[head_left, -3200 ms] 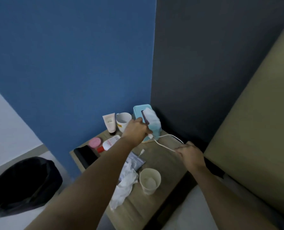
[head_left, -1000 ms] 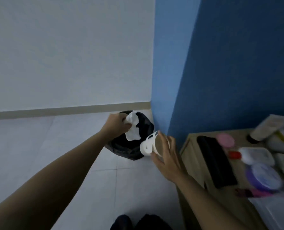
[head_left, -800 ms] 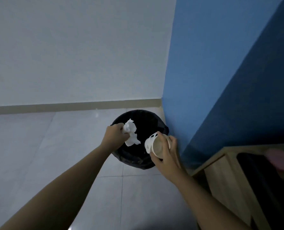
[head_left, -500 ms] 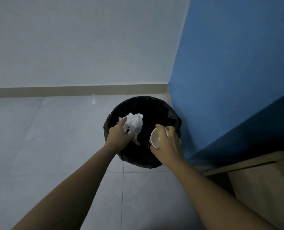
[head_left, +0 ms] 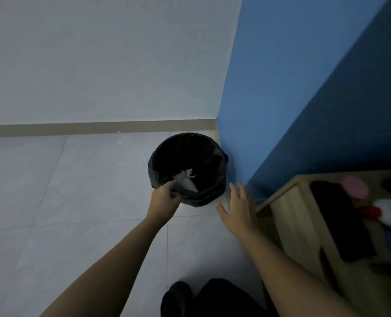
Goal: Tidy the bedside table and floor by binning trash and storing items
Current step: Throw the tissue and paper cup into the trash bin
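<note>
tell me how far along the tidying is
Done: white trash, crumpled tissue with perhaps a cup, lies inside the black bin. In hand: nothing certain. The left hand is curled at the bin's near rim, the right hand open and empty beside it. Left: the bedside table holds a black item, a pink lid and blurred containers to store.

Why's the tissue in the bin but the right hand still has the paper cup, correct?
Not quite. In the head view the right hand is open and holds nothing, beside the bin. The tissue does lie in the bin.
</note>
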